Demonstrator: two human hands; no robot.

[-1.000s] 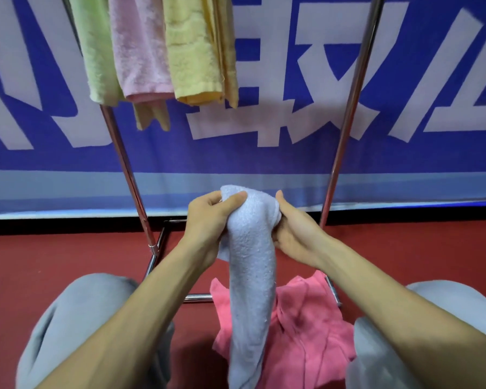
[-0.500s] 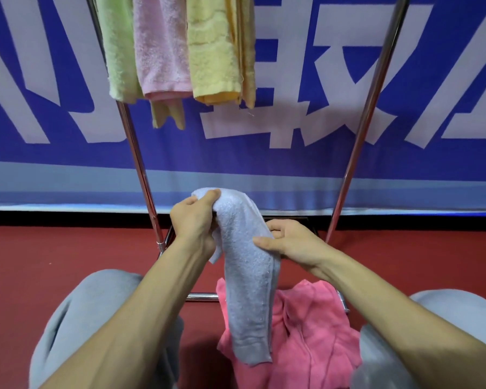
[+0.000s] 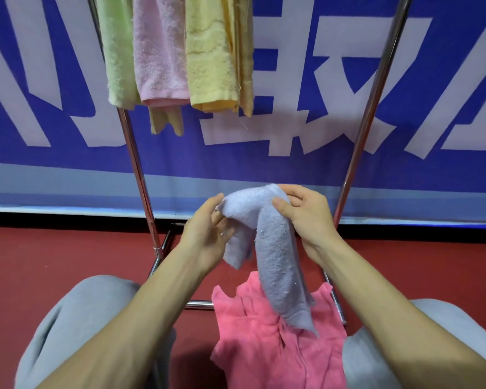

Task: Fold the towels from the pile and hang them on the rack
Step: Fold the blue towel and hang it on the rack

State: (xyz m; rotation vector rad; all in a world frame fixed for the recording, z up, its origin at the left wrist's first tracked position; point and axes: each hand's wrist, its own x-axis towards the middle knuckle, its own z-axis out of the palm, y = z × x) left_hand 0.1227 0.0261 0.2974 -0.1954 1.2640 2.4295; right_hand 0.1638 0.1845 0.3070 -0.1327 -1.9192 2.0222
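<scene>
A pale blue towel [image 3: 278,254] hangs folded over my right hand [image 3: 306,220], whose thumb and fingers pinch its top. My left hand [image 3: 208,234] lies beside the towel's shorter left flap with fingers relaxed, palm against the cloth. Under the towel a pink towel [image 3: 270,346] lies crumpled on the floor between my knees. The steel rack [image 3: 136,164] stands in front, with a green towel [image 3: 115,51], a light pink towel [image 3: 157,51] and a yellow towel [image 3: 213,51] hung at its upper left.
The rack's right post [image 3: 368,119] slants up to the top right. A blue banner [image 3: 306,108] with white characters covers the wall behind. The floor [image 3: 54,254] is red. My grey-trousered knees [image 3: 76,318] fill the lower corners.
My right hand has moved up to pinch the towel's top fold. My left hand has let go of that top and dropped beside the left flap, fingers loosened. The towel now drapes in two parts.
</scene>
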